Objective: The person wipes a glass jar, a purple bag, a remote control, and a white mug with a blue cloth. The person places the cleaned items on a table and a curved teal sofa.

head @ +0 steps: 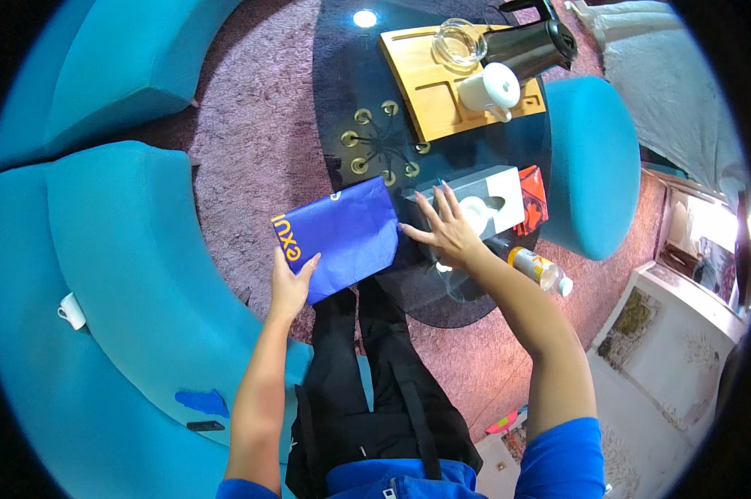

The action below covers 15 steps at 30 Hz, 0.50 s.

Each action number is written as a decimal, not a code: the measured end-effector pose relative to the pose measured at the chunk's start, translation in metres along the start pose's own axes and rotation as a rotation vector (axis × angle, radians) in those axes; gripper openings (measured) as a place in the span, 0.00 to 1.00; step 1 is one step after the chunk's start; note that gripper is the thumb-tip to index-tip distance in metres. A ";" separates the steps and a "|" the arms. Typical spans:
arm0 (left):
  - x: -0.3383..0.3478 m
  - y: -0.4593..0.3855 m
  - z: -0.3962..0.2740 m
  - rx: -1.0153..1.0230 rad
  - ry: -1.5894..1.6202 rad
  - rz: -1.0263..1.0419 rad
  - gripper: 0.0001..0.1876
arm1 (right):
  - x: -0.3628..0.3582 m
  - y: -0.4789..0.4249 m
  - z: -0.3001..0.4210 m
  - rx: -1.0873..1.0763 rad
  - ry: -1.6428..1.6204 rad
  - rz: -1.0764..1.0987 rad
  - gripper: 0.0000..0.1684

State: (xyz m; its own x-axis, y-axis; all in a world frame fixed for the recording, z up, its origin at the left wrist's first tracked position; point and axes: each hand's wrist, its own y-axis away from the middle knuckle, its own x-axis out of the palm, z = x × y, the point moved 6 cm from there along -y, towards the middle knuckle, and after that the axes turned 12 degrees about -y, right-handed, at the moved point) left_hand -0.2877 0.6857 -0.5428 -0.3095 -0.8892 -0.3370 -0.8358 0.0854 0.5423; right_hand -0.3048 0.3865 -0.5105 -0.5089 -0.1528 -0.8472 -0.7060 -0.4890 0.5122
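Observation:
My left hand (290, 284) grips the near left edge of a flat, folded blue bag or packet (350, 240) with yellow lettering, its thumb lying on top. The packet is held tilted above my knees and the near edge of a dark glass table (413, 305). My right hand (451, 237) has its fingers spread and holds nothing. Its index finger and thumb are close to the packet's right edge. Just beyond that hand is a grey and white tissue box (508, 193) with a white tissue (473, 212) at its opening; whether the fingers touch the box I cannot tell.
A red packet (532, 199) lies beside the box, and a plastic bottle (537, 269) lies nearer me. Farther back, a wooden tray (406, 59) carries a glass ashtray (460, 43), a lidded white mug (484, 90) and a dark kettle (525, 50). Turquoise sofa (126, 249) left, stool (594, 168) right.

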 end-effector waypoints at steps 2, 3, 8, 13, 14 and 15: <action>-0.004 -0.003 -0.002 0.075 -0.137 -0.087 0.26 | -0.002 0.001 -0.002 -0.017 -0.005 -0.006 0.62; -0.006 -0.004 -0.007 0.107 -0.205 -0.136 0.28 | -0.005 0.003 -0.006 -0.028 -0.014 -0.028 0.62; 0.014 -0.007 -0.022 0.206 -0.399 -0.220 0.31 | -0.015 0.010 -0.013 -0.063 -0.054 -0.065 0.62; 0.058 -0.015 -0.041 0.269 -0.483 -0.235 0.33 | -0.028 0.015 -0.016 -0.057 -0.098 0.003 0.71; 0.067 -0.018 -0.037 0.269 -0.485 -0.220 0.34 | -0.029 0.017 -0.017 -0.060 -0.098 -0.014 0.72; 0.077 -0.021 -0.035 0.267 -0.488 -0.206 0.34 | -0.031 0.017 -0.018 -0.058 -0.105 -0.023 0.72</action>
State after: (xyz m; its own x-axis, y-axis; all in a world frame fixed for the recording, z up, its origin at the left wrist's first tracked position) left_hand -0.2786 0.6001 -0.5531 -0.2487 -0.5953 -0.7640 -0.9664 0.0991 0.2373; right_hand -0.2922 0.3670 -0.4777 -0.5434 -0.0518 -0.8379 -0.6900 -0.5409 0.4810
